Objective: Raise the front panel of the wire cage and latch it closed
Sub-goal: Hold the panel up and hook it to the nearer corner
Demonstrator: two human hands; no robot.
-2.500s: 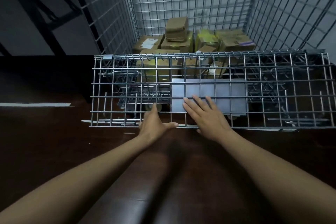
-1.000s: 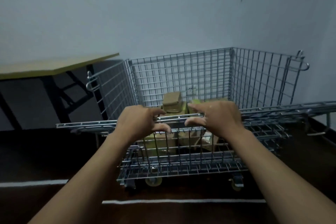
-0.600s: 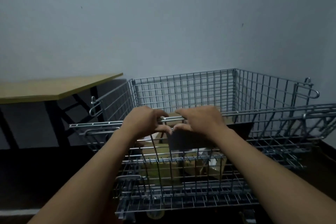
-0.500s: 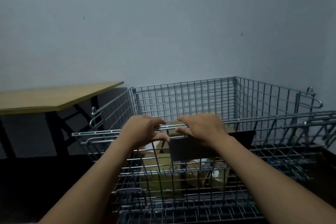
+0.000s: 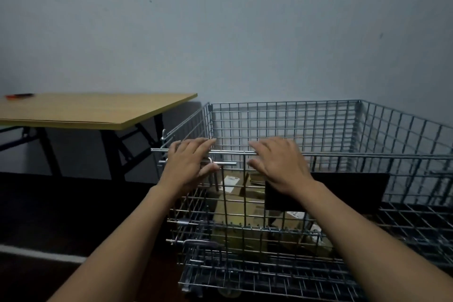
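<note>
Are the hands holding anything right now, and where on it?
Both hands, left and right, grip the cage's raised front panel at its top rail, fingers draped over the top bar, left of its middle.

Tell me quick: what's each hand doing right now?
Left hand: curled over the panel top rail, thumb by the latch rod.
Right hand: fingers draped over the same rail, loosely.

I seem to be looking into a storeroom or warehouse corner: a bare grey wall (image 5: 220, 32), a dark floor (image 5: 61, 216) with a painted white line (image 5: 36, 251), a wire cage (image 5: 306, 125) holding cardboard boxes (image 5: 235, 206), and a folding table (image 5: 85, 110) beside it.
</note>
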